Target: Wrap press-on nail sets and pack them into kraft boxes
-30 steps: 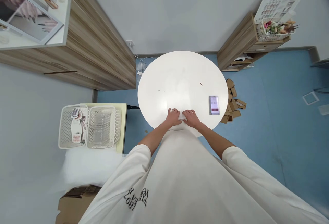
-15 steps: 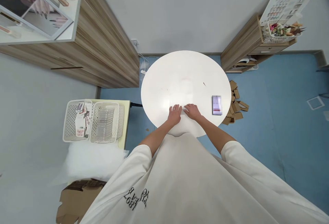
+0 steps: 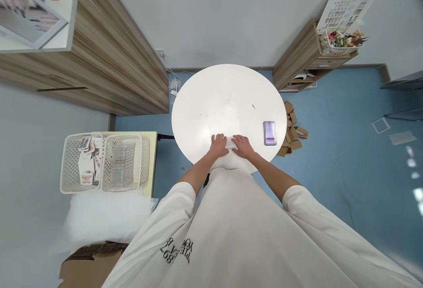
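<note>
Close to the near edge of the round white table (image 3: 228,85), a small white wrapped bundle (image 3: 231,142) lies between my two hands. My left hand (image 3: 218,145) is curled over its left end. Around the right end, my right hand (image 3: 243,146) has its fingers bent in the same way. Whitish material, possibly a packing sheet (image 3: 231,161), stretches from the bundle toward my shirt; it blends with the tabletop. What the bundle contains is hidden.
A purple phone-like rectangle (image 3: 270,133) lies on the table's right side. Several cardboard boxes (image 3: 292,134) are on the floor beyond. At left, white baskets (image 3: 141,164) with clear plastic cases and cards stand above white packing sheets (image 3: 109,217). Tall wooden cabinets (image 3: 125,59) flank the table.
The white bundle now shows between my hands, where before they pressed low on whitish material. My hands have moved slightly apart. The whole view has shifted, so the surroundings appear further left.
</note>
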Demonstrator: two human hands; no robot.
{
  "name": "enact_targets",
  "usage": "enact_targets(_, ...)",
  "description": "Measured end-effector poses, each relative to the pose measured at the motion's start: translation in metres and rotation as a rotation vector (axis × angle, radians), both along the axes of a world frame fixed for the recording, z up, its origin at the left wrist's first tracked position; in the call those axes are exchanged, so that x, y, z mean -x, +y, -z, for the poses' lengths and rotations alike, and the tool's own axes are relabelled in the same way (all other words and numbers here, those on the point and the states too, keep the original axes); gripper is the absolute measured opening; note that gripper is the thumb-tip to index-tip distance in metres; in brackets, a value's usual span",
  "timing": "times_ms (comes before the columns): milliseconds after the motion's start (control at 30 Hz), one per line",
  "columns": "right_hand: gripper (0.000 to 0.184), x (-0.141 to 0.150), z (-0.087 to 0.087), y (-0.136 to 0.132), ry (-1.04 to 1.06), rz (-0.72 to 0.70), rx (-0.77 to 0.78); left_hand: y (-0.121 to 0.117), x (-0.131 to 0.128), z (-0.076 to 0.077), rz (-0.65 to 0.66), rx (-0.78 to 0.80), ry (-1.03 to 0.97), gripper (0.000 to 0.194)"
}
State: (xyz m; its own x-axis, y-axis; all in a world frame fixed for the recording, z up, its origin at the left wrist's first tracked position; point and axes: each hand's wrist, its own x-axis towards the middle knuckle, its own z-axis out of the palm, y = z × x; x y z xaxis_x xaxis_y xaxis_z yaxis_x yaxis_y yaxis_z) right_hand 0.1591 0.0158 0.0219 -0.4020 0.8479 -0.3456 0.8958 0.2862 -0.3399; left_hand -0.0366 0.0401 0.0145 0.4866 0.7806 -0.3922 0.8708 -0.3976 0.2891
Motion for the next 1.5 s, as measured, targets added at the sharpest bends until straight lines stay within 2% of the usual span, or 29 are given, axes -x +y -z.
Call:
enact_targets(67, 0.048, 0.003, -0.002, 0.0, 0.042, -0.046, -0.001, 0.001, 0.001, -0.006, 0.033, 0.076, -0.009, 0.055)
enact_targets(167, 0.037, 0.007, -0.006, 0.002, 0.117, -0.04, 0.017, 0.004, 0.004, -0.015, 0.049, 0.158, -0.034, 0.039)
enact_targets(300, 0.031, 0.01, -0.01, 0.012, 0.17, 0.034, 0.091, 0.005, 0.005, -0.021, 0.004, 0.105, -0.076, 0.035)
enact_targets(367, 0.032, 0.011, -0.008, 0.019, 0.146, 0.083, 0.105, 0.003, 0.004, -0.02, 0.0, 0.017, -0.083, 0.04)
enact_targets(467, 0.037, 0.012, -0.001, 0.024, 0.084, 0.152, 0.068, 0.0, 0.002, -0.013, 0.013, -0.081, -0.063, 0.061)
enact_targets(600, 0.048, 0.007, 0.006, 0.02, 0.019, 0.183, 0.041, 0.002, 0.0, 0.002, 0.049, -0.085, -0.005, 0.084)
enact_targets(700, 0.054, 0.0, 0.006, 0.011, -0.023, 0.208, 0.021, 0.008, -0.001, 0.012, 0.088, -0.045, 0.026, 0.09)
enact_targets(833, 0.054, -0.008, 0.004, 0.002, -0.057, 0.214, 0.023, 0.013, -0.002, 0.017, 0.115, -0.037, 0.027, 0.085)
enact_targets(1000, 0.058, -0.01, 0.003, -0.003, -0.019, 0.133, 0.057, 0.013, -0.002, 0.005, 0.165, -0.039, -0.024, 0.076)
enact_targets(1133, 0.056, -0.005, 0.0, 0.002, 0.056, 0.059, 0.067, 0.017, -0.004, -0.01, 0.137, 0.021, -0.056, 0.045)
enact_targets(1200, 0.052, -0.001, -0.002, 0.008, 0.084, 0.072, 0.076, 0.02, -0.005, -0.015, 0.113, 0.066, -0.072, 0.039)
enact_targets(1267, 0.051, 0.002, -0.005, 0.015, 0.094, 0.108, 0.083, 0.022, -0.006, -0.02, 0.082, 0.064, -0.085, 0.041)
enact_targets(1367, 0.05, 0.006, -0.007, 0.024, 0.081, 0.191, 0.062, 0.021, -0.008, -0.023, 0.043, -0.018, -0.104, 0.05)
enact_targets(1500, 0.055, 0.007, -0.006, 0.028, 0.063, 0.266, 0.032, 0.017, -0.011, -0.018, 0.028, -0.07, -0.101, 0.066)
